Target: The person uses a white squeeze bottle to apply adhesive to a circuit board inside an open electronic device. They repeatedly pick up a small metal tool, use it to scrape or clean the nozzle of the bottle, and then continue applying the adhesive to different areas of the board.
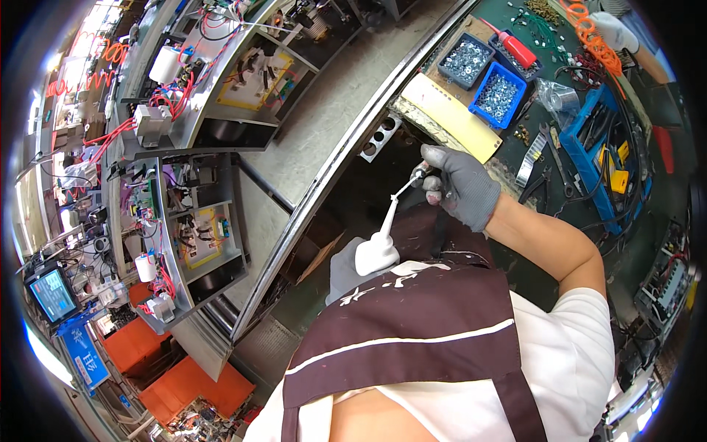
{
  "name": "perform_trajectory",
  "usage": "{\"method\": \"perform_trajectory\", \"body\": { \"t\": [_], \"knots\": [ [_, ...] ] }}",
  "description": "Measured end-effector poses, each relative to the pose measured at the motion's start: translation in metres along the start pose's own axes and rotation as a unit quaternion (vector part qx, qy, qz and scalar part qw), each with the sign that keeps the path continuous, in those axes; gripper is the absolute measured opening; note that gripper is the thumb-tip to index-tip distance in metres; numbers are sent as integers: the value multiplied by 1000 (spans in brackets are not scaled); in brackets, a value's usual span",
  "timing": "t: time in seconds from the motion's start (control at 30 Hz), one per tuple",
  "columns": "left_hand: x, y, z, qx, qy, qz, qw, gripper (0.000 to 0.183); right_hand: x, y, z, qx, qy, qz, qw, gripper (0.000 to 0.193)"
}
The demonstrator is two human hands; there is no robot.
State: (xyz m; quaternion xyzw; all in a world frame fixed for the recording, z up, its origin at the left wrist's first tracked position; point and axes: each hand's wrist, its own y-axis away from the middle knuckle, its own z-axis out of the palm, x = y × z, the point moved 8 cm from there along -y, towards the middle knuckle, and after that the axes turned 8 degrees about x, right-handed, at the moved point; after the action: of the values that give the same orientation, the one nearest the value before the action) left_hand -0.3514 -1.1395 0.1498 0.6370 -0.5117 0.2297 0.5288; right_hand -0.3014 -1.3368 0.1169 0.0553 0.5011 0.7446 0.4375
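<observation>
My left hand [343, 271], in a grey glove, is closed around a white squeeze bottle [376, 255] with a long tapered nozzle. Its fingers are mostly behind the bottle and the apron. White paste shows at the nozzle's tip, which points up and to the right. Above it, my right hand [465, 186], also gloved in grey with dark smudges, pinches a small metal part [417, 177] between thumb and fingers. A thin pale stem runs from that part down to the nozzle tip. They appear to touch there; the part's exact kind is too small to make out.
On the green bench at upper right stand a grey bin [465, 60] and a blue bin [498, 96] of small metal hardware, a yellow strip [451, 118], a red bottle [518, 50] and a blue tool tray [582, 140]. Open metal housings [254, 77] with wiring line the left. Another person's gloved hand [615, 31] is at far right.
</observation>
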Motion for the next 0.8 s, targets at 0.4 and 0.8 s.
{"method": "perform_trajectory", "body": {
  "t": [0.4, 0.8],
  "knots": [
    [1, 3, -4, -2, 34, -25, 999, 27, -32, 28, 13, -7, 62, -203, 977, 15],
    [-2, 6, -9, 22, -23, -22, 999, 30, -34, 30, 17, -28, 86, -269, 959, 17]
  ]
}}
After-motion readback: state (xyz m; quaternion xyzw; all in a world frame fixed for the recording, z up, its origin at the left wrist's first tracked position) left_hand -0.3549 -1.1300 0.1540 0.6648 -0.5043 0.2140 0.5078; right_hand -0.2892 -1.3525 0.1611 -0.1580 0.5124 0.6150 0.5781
